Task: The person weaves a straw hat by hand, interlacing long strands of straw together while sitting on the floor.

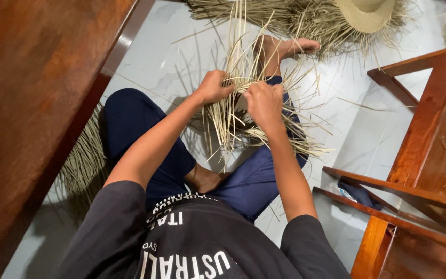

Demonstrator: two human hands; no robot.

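Head view looks down on someone sitting on the pale tiled floor (150,57) in dark blue trousers (145,134), weaving over the lap. Nearest the viewer, the left hand (213,87) is clenched on a bunch of pale dry straw strands (236,111) at about ten o'clock of the work. The right hand (264,101), at about three o'clock of it, is closed over the small woven straw piece (239,95), fingers curled down, so most of the weave is hidden.

The risks I see from standing here: the strands look thin, stiff and brittle, so a sharp fold or a hard tug could snap one, to my eye. The loose ends fan out in every direction, up toward twelve o'clock and down toward six, and they could tangle or slip out of the pattern if either grip eases. The bare foot (285,49) beyond the hands lies among the stalks and could pin or drag some.

The piece itself is pale yellow-green, flat-stranded, tight only where the hands meet, ragged everywhere else. It sits above the knees, between both hands.

Farther off, at twelve to one o'clock, lies a finished woven straw hat (365,13) on a heap of the same fibre. Reddish wooden furniture (424,150) stands at three o'clock.
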